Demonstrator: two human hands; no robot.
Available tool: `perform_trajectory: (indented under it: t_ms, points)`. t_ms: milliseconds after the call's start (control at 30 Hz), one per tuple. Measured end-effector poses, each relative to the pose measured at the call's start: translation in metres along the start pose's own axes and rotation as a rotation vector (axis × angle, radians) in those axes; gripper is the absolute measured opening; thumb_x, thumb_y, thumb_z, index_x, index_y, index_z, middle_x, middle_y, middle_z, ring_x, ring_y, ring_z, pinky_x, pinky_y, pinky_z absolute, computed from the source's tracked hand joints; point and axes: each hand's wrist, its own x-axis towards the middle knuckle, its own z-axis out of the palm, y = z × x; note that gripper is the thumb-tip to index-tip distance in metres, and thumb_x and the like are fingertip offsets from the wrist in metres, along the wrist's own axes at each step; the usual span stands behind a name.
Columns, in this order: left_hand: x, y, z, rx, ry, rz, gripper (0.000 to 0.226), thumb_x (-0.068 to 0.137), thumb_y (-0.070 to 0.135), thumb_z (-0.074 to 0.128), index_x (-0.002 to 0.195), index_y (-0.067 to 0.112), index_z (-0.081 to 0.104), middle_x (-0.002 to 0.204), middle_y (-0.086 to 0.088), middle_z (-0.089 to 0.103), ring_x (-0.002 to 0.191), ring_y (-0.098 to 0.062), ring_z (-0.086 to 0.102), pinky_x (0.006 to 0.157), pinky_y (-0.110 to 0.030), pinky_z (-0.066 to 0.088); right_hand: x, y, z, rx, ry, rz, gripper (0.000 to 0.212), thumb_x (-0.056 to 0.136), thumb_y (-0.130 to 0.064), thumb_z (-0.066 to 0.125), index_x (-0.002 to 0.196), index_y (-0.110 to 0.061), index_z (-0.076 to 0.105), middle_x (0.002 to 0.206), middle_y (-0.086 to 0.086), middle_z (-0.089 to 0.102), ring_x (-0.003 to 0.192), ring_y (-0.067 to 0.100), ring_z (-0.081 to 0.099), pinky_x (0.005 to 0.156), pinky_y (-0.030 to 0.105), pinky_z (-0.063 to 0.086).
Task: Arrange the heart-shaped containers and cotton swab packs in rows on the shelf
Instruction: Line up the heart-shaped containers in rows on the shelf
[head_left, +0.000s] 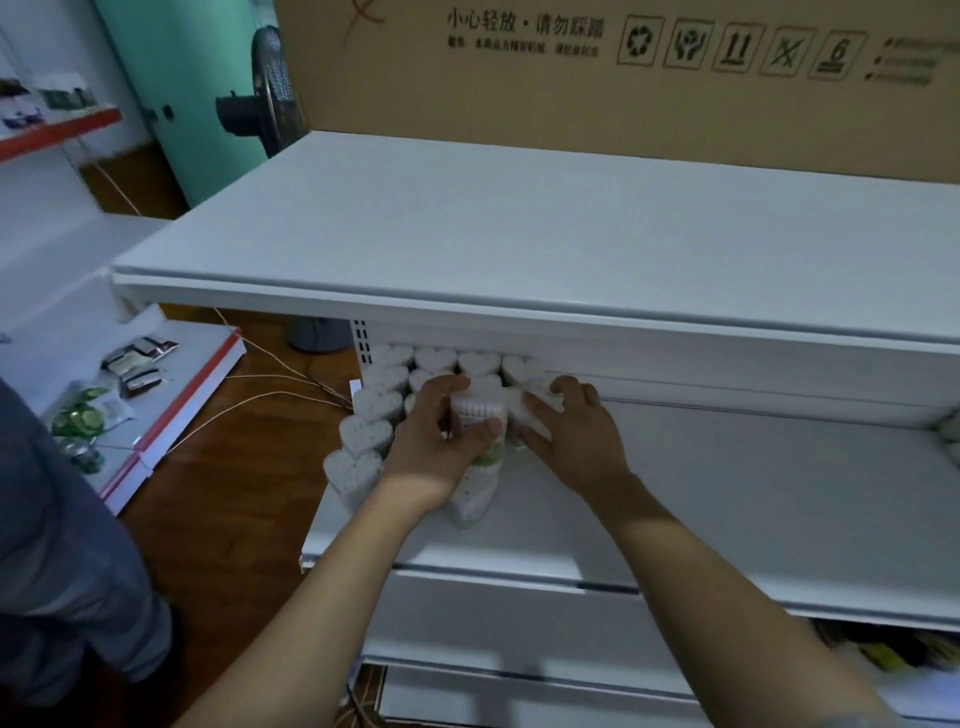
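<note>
Several white heart-shaped containers (370, 404) stand in rows at the left end of the middle shelf (727, 493). My left hand (441, 441) grips one heart-shaped container (478, 415) with a green label, thumb across its front. Below it stands another container (475, 493) near the shelf's front. My right hand (576, 436) lies just to the right, its fingers curled round a white container (530, 400) in the row behind. Both hands hide part of the rows.
A white top shelf (519, 234) overhangs the rows, with a large cardboard box (623, 67) behind it. White packs (950, 431) peek in at the shelf's far right. A low red-edged shelf (156, 395) with packets stands left. A person's leg (62, 545) is at lower left. Wires cross the wooden floor.
</note>
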Motion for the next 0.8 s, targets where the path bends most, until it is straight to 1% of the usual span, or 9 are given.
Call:
perform_trajectory:
  t_ms: [133, 233, 433, 533, 600, 667, 700, 767, 800]
  points:
    - [0.001, -0.003, -0.002, 0.001, -0.034, -0.014, 0.047, 0.086, 0.027, 0.077, 0.124, 0.033, 0.049, 0.123, 0.002, 0.062, 0.112, -0.013, 0.059, 0.083, -0.018, 0.05, 0.007, -0.012, 0.008, 0.033, 0.015, 0.057, 0.027, 0.086, -0.034, 0.065, 0.102, -0.013, 0.072, 0.105, 0.022, 0.061, 0.066, 0.038, 0.061, 0.051, 0.041, 0.055]
    - [0.003, -0.005, -0.003, 0.002, -0.04, -0.021, 0.047, 0.086, 0.028, 0.077, 0.124, 0.034, 0.048, 0.123, 0.002, 0.062, 0.113, -0.014, 0.059, 0.091, -0.027, 0.052, 0.007, -0.014, 0.014, 0.029, 0.018, 0.094, 0.026, 0.08, -0.025, 0.081, 0.102, -0.013, 0.072, 0.105, 0.021, 0.061, 0.07, 0.039, 0.061, 0.051, 0.04, 0.054]
    - [0.006, -0.007, -0.002, 0.016, -0.061, -0.016, 0.049, 0.086, 0.031, 0.077, 0.126, 0.035, 0.049, 0.12, 0.005, 0.062, 0.111, -0.012, 0.059, 0.093, -0.032, 0.052, 0.014, -0.013, 0.015, -0.032, 0.026, 0.105, 0.03, 0.076, -0.025, 0.084, 0.102, -0.014, 0.073, 0.105, 0.02, 0.062, 0.076, 0.04, 0.063, 0.048, 0.039, 0.053]
    - [0.009, -0.006, -0.001, 0.022, -0.063, -0.011, 0.05, 0.086, 0.029, 0.078, 0.128, 0.031, 0.05, 0.114, 0.01, 0.063, 0.106, -0.008, 0.06, 0.088, -0.022, 0.051, 0.012, -0.013, 0.014, -0.023, 0.035, 0.102, 0.033, 0.083, -0.034, 0.075, 0.11, -0.015, 0.071, 0.112, 0.02, 0.06, 0.082, 0.041, 0.063, 0.051, 0.043, 0.055]
    - [0.009, -0.001, 0.0, 0.026, -0.076, -0.005, 0.049, 0.088, 0.026, 0.076, 0.129, 0.028, 0.049, 0.108, 0.018, 0.059, 0.097, 0.005, 0.057, 0.075, -0.005, 0.045, 0.009, -0.016, 0.009, 0.001, 0.031, 0.129, 0.047, 0.09, -0.047, 0.054, 0.125, -0.016, 0.065, 0.123, 0.019, 0.057, 0.093, 0.041, 0.063, 0.056, 0.048, 0.058]
    - [0.009, 0.003, 0.001, 0.029, -0.089, 0.004, 0.049, 0.089, 0.027, 0.074, 0.13, 0.03, 0.046, 0.108, 0.02, 0.057, 0.096, 0.009, 0.054, 0.072, -0.001, 0.043, 0.006, -0.019, -0.001, 0.03, 0.049, 0.174, 0.057, 0.093, -0.052, 0.038, 0.132, -0.017, 0.06, 0.131, 0.016, 0.054, 0.097, 0.038, 0.063, 0.06, 0.048, 0.059]
    - [0.01, 0.004, 0.001, 0.019, -0.099, 0.01, 0.051, 0.089, 0.029, 0.074, 0.131, 0.033, 0.045, 0.112, 0.016, 0.058, 0.101, 0.006, 0.056, 0.078, -0.005, 0.045, 0.004, -0.02, -0.006, 0.072, 0.081, 0.194, 0.055, 0.095, -0.049, 0.036, 0.131, -0.016, 0.061, 0.13, 0.014, 0.055, 0.095, 0.036, 0.064, 0.061, 0.046, 0.059]
    - [0.013, 0.005, 0.002, -0.009, -0.123, 0.007, 0.053, 0.089, 0.033, 0.074, 0.132, 0.036, 0.044, 0.123, 0.008, 0.059, 0.111, -0.007, 0.06, 0.091, -0.025, 0.052, 0.0, -0.019, -0.021, 0.228, 0.169, 0.213, 0.046, 0.098, -0.038, 0.038, 0.127, -0.014, 0.064, 0.125, 0.009, 0.059, 0.087, 0.029, 0.066, 0.067, 0.039, 0.057]
    - [0.014, 0.006, 0.003, -0.028, -0.139, -0.002, 0.052, 0.09, 0.033, 0.073, 0.133, 0.037, 0.045, 0.124, 0.008, 0.058, 0.11, -0.006, 0.061, 0.09, -0.028, 0.054, -0.002, -0.02, -0.031, 0.332, 0.194, 0.204, 0.04, 0.098, -0.03, 0.041, 0.127, -0.014, 0.064, 0.123, 0.006, 0.06, 0.086, 0.023, 0.065, 0.07, 0.035, 0.056]
